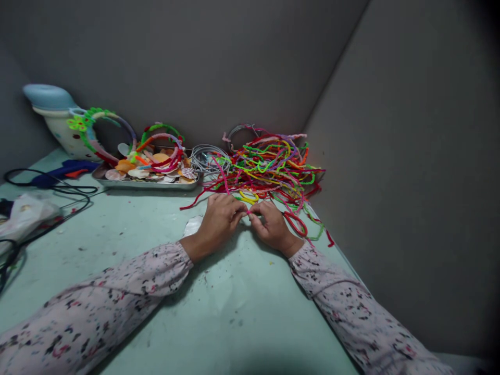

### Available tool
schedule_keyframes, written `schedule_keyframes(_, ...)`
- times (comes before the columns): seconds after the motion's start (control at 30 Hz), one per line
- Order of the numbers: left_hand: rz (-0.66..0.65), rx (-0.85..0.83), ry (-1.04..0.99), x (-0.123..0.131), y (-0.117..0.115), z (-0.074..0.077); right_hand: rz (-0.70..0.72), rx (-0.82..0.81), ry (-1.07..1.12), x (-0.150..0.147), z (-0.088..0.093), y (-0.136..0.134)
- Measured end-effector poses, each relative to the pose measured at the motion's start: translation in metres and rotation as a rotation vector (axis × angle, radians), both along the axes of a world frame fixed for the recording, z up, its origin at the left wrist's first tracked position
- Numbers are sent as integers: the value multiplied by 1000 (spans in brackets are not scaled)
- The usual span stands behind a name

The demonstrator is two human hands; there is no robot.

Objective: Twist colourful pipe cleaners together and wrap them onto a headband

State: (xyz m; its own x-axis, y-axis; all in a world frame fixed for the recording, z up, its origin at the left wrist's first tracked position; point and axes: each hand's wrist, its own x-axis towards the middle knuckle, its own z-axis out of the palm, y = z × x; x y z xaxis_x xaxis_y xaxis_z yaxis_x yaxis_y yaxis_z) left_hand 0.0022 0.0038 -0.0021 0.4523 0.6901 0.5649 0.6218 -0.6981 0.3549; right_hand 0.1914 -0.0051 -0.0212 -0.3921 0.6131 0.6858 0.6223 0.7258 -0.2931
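Both hands meet over the table just in front of a heap of fuzzy coloured pipe cleaners point(273, 161). My left hand point(221, 219) pinches a pink pipe cleaner point(225, 179), whose free length sticks up behind the knuckles. Opposite it, my right hand point(271, 225) is closed, thumb against forefinger, on the same pink piece; a bit of pink shows between the fingertips. A red loop point(296, 223), perhaps a scissors handle, lies beside my right hand. Behind the fingers is a yellow loop point(249, 197). A small whitish piece point(193, 225) lies by my left wrist.
A metal tray point(148, 184) of seashells stands at the back, with fuzzy wrapped hoops point(166, 136) on it. Nearby are a coil of grey wire point(211, 158), a blue-lidded container point(50, 99), a blue tool point(62, 172), a black cable point(74, 211) and a plastic bag point(33, 213). Grey walls enclose the table.
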Motion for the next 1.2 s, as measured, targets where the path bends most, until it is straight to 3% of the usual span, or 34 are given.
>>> schedule_keyframes(1.2, -26, 5, 197, -1, -6, 1, -8, -90, -199, -2, 5, -4)
